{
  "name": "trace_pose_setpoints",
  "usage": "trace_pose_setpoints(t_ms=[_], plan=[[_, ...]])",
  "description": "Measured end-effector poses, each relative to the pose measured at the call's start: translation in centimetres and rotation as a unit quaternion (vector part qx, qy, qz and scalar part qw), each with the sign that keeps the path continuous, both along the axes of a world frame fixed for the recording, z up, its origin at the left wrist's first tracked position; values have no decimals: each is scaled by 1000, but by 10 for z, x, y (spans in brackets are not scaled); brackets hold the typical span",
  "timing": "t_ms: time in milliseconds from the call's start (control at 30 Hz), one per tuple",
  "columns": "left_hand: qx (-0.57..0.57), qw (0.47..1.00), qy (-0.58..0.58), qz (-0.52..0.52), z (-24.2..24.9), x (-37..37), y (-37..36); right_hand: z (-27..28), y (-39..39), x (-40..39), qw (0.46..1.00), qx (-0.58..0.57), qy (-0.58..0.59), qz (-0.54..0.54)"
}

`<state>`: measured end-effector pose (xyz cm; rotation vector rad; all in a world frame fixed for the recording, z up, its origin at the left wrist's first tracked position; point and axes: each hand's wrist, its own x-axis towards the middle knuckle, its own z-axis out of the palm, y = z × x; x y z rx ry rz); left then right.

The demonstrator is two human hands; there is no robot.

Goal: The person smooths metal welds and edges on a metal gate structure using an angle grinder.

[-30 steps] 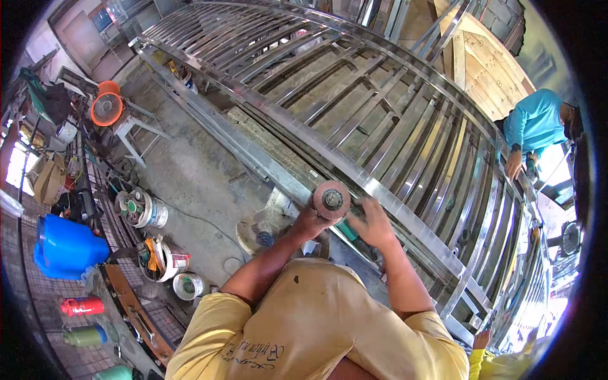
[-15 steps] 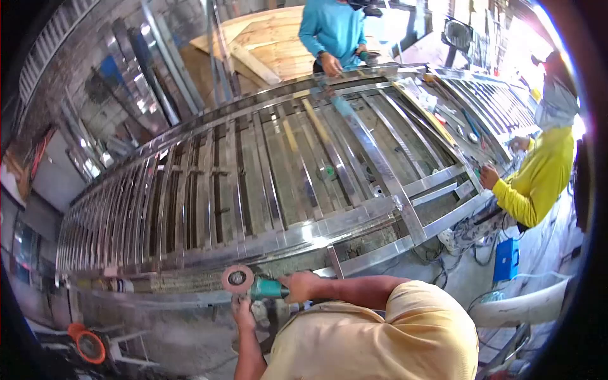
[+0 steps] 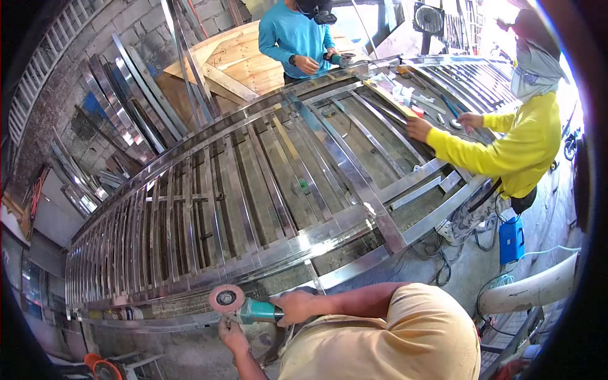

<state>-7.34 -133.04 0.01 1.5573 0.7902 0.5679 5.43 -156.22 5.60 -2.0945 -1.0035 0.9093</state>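
A green angle grinder point(image 3: 258, 310) is held in front of my body, with a round reddish-brown disc point(image 3: 226, 297) facing up at its left end. My right hand point(image 3: 296, 308) is wrapped round the rear of its body. At the head, just below the disc, my left hand point(image 3: 233, 335) has its fingers closed against the tool; their exact grip is partly hidden. Beyond the grinder lies a large shiny metal gate frame point(image 3: 335, 223) with many parallel bars. The disc is apart from the frame's near edge.
A co-worker in yellow point(image 3: 522, 142) leans over the frame at right; another in blue point(image 3: 294, 41) holds a grinder point(image 3: 342, 60) across it. A blue box point(image 3: 512, 240), cables point(image 3: 443, 269) and a pale pipe point(image 3: 529, 291) are at right. Orange discs point(image 3: 104, 367) sit lower left.
My view has shifted. The grinder and both my hands appear slightly lower and further left. The co-worker in yellow has stretched an arm over the frame; the one in blue has raised their grinder.
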Motion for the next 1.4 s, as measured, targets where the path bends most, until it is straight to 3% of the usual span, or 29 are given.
trace_pose_setpoints(t_ms=[133, 233, 433, 533, 633, 733, 767, 900, 1000, 1067, 1100, 1233, 1267, 1333, 1400], plan=[[-119, 988, -94, 2, 44, 2, -29, 20, -9, -6, 1000, -3, 8, 0], [-77, 993, -90, 6, 37, -1, -13, 35, -13, -20, 1000, 15, 3, -27], [-174, 966, -182, 56, 62, 5, -20, 55, -14, -56, 993, 62, -18, -95], [-189, 959, -208, 18, 66, 4, -22, 66, -17, -74, 990, 57, -38, -121], [-178, 972, -153, 29, 88, 4, -37, 71, -16, -92, 984, 59, -57, -158], [-293, 919, -262, 14, 125, 7, -71, 73, -15, -107, 971, 89, -92, -203], [-305, 909, -285, -18, 117, 10, -73, 72, -14, -112, 965, 103, -105, -215], [-161, 909, -329, -198, 124, 7, -103, 92, -20, -124, 956, 122, -113, -242], [-72, 918, -302, -248, 139, 13, -102, 95, -27, -130, 945, 170, -129, -247], [-97, 920, -273, -263, 152, 20, -107, 103, -33, -130, 944, 182, -133, -242], [-131, 913, -252, -294, 151, 26, -95, 107, -40, -126, 942, 211, -148, -215], [-194, 871, -188, -411, 176, 49, -118, 162, -103, -84, 991, 87, -102, -7], [-211, 851, -183, -445, 177, 56, -128, 159, -120, -74, 953, 199, -220, -54], [-242, 849, -176, -435, 146, 65, -157, 151, -158, -51, 796, 400, -432, -138], [-295, 819, -128, -476, 119, 61, -196, 156, -200, -19, 788, 341, -489, -156]])
